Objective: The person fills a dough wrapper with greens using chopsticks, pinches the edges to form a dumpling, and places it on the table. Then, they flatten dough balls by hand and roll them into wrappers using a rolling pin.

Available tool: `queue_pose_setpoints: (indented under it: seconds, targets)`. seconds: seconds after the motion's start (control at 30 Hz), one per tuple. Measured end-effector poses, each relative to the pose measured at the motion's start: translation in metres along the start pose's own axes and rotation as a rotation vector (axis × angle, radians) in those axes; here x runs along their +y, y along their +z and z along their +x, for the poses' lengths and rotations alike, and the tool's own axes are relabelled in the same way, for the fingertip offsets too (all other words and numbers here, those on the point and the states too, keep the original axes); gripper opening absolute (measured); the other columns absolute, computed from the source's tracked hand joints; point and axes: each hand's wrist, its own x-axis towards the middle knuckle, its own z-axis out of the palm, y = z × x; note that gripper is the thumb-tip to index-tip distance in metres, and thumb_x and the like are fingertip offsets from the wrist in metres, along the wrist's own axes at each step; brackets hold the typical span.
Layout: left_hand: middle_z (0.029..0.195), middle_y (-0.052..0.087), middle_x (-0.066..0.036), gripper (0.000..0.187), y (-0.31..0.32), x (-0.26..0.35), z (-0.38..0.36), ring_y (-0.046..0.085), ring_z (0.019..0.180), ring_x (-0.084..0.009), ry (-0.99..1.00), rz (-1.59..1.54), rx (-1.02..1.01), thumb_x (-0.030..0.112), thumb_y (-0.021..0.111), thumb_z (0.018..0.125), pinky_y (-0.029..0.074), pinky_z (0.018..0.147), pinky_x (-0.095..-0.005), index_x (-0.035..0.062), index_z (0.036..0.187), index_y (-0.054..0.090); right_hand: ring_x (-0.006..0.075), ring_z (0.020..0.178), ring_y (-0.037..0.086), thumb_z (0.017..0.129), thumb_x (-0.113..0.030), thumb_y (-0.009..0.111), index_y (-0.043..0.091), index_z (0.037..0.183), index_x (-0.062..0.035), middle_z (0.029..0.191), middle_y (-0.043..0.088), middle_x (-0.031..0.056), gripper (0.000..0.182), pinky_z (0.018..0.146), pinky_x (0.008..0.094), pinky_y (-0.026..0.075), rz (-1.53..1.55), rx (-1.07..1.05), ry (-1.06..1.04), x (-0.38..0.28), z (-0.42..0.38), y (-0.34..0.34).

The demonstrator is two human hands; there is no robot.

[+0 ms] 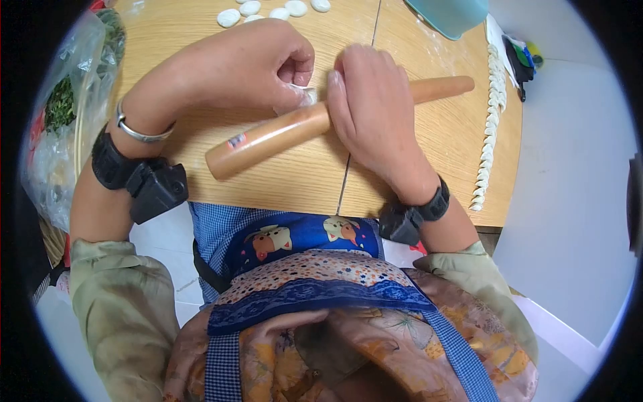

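Note:
My left hand is curled with its fingertips pinching a small white piece of dough against the wooden table. Most of that dough is hidden by the fingers and the rolling pin. My right hand is closed over the wooden rolling pin, which slants up to the right and bears a small red and white label near its left end. The pin's near edge of contact with the dough cannot be made out. Several flattened round dough pieces lie beyond my left hand.
A long row of overlapping white dough pieces runs along the table's right edge. At the far right stands a teal bowl. Plastic bags with leafy greens are on the left. A dark seam crosses the flour-dusted tabletop.

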Motion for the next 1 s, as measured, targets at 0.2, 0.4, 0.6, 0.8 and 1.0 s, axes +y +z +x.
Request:
queue_pose_setpoints:
  seconds: [0.2,0.4,0.6,0.8,1.0]
  targets:
    - [0.07,0.056,-0.004,0.01,0.003,-0.009,0.005,0.052,0.065,-0.0116,0.122,0.077,0.063,0.006,0.067,0.081,0.044,0.061,-0.0294,-0.0006,0.085,0.06,0.0316,0.084,0.049,0.086,-0.017,0.062,0.053,0.093,-0.0059,0.086,0.05,0.0117,0.016,0.076,0.0448,0.035,0.042,-0.05,0.019,-0.011,-0.034,-0.019]
    - [0.071,0.055,-0.001,0.005,0.001,-0.001,0.005,0.048,0.066,-0.0075,0.082,-0.274,-0.03,0.004,0.063,0.084,0.041,0.06,-0.0262,0.0,0.085,0.06,0.0313,0.083,0.049,0.084,-0.016,0.064,0.054,0.092,-0.0054,0.087,0.051,0.0117,0.016,0.077,0.0443,0.036,0.064,-0.002,0.004,-0.008,-0.035,-0.016]
    - [0.068,0.055,0.0,0.005,0.003,-0.005,0.002,0.048,0.065,-0.0074,-0.02,-0.123,-0.015,0.004,0.062,0.083,0.041,0.059,-0.0263,-0.0007,0.084,0.061,0.0311,0.083,0.05,0.084,-0.017,0.063,0.055,0.092,-0.0058,0.087,0.052,0.0117,0.016,0.076,0.0441,0.036,0.049,-0.015,0.003,-0.008,-0.029,-0.015]
    - [0.066,0.056,-0.004,0.008,0.0,-0.005,0.003,0.049,0.063,-0.0097,-0.033,-0.028,0.004,0.005,0.062,0.082,0.042,0.058,-0.0285,-0.0027,0.082,0.062,0.0331,0.084,0.055,0.084,-0.018,0.061,0.055,0.089,-0.0049,0.086,0.057,0.0126,0.015,0.074,0.0465,0.041,-0.012,-0.051,-0.002,-0.001,-0.002,-0.003]
    - [0.065,0.056,-0.005,0.011,0.0,-0.009,0.004,0.049,0.063,-0.0105,-0.007,0.018,0.014,0.006,0.065,0.085,0.043,0.059,-0.0294,-0.004,0.081,0.062,0.0354,0.076,0.058,0.081,-0.016,0.059,0.056,0.086,-0.0046,0.079,0.06,0.014,0.013,0.066,0.0492,0.044,-0.013,0.003,-0.046,0.016,0.037,0.02]
